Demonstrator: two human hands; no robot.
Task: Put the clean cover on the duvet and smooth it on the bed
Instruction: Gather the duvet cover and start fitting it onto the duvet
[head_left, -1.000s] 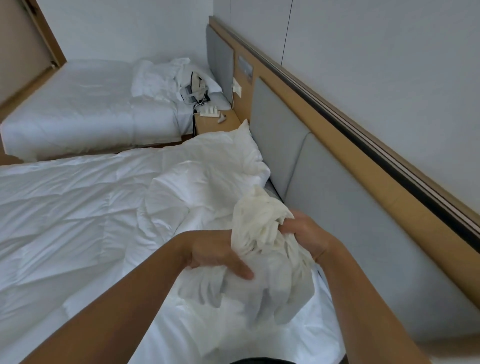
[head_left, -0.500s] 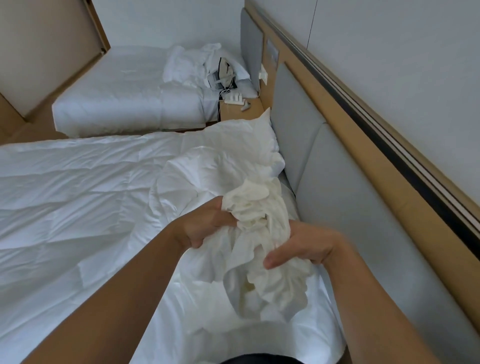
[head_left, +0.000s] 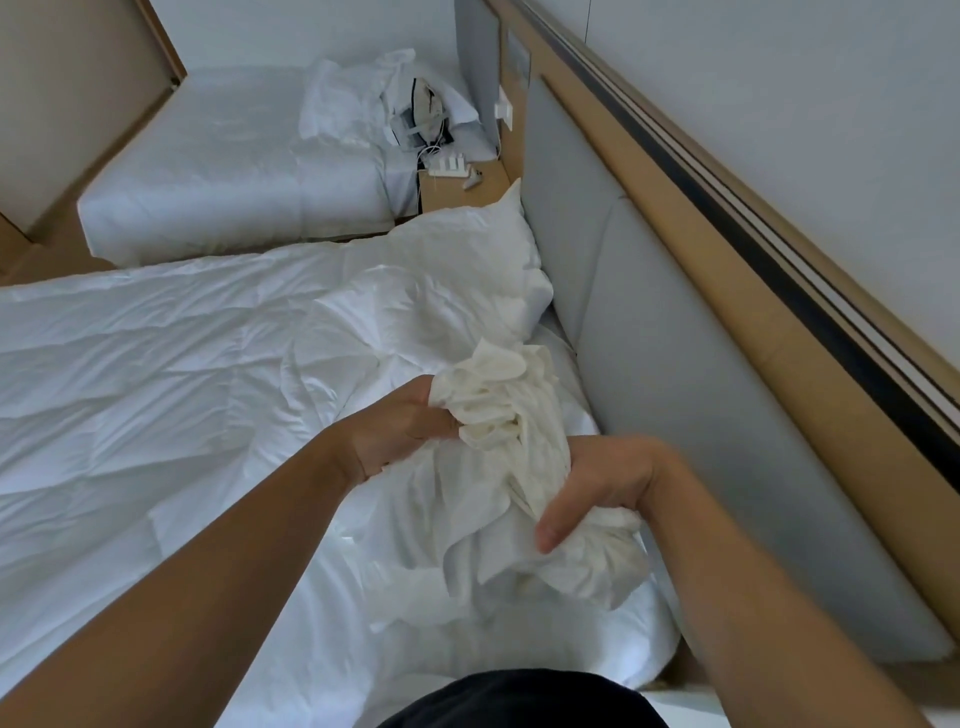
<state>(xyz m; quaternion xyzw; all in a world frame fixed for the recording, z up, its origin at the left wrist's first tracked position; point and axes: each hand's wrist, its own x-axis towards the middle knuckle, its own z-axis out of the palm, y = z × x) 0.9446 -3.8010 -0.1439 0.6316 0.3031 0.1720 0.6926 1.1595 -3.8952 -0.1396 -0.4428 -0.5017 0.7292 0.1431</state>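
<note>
Head view over a bed (head_left: 636, 644) whose white quilted duvet (head_left: 156, 395) lies rumpled across most of the mattress, with a pillow (head_left: 483, 249) propped at the far corner against a grey padded headboard (head_left: 654, 353) trimmed in pale wood. Beyond a narrow gap stands a second bed (head_left: 223, 176), made up in white, with crumpled linen and a dark-and-white object (too small to identify) near its head. Between the two beds a wooden nightstand (head_left: 483, 183) carries a white power strip (head_left: 451, 166) with cables, and a white wall socket (head_left: 504, 110) sits just above it. A dark garment (head_left: 519, 699) worn by the person fills the bottom edge. Nothing lies between the camera and the hands. The cover (head_left: 511, 395), a cream-white cloth gathered into a thick bunch, is held above the duvet near the headboard side, its loose folds hanging down towards the bedding. The left hand (head_left: 400, 434) clenches the upper part of the bunch, fingers curled tightly into the cloth. The right hand (head_left: 602, 480) grasps it lower down, the thumb pressed across the front of the folds and pointing down and left, the other fingers hidden behind the fabric. Both bare forearms reach in from the lower corners, the left from lower left and the right from lower right, the left hand higher and farther from the camera than the right, and the right wrist bent downward.
</note>
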